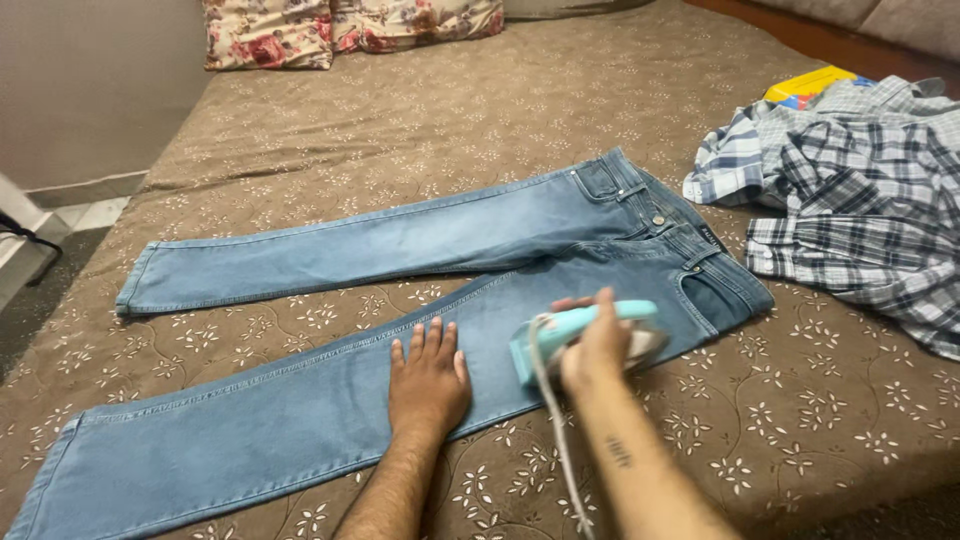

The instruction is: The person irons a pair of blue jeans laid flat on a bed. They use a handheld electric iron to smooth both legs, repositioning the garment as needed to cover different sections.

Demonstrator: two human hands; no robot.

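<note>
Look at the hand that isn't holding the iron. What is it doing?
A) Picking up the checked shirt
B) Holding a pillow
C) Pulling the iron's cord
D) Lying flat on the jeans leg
D: the left hand lies palm down, fingers spread, on the near leg of the blue jeans, beside the right hand, which grips the handle of the pale blue iron.

One pair of jeans (400, 300), one iron (585, 340), two plaid shirts (850, 190), two floral pillows (350, 25), two hands (430, 375)
</note>
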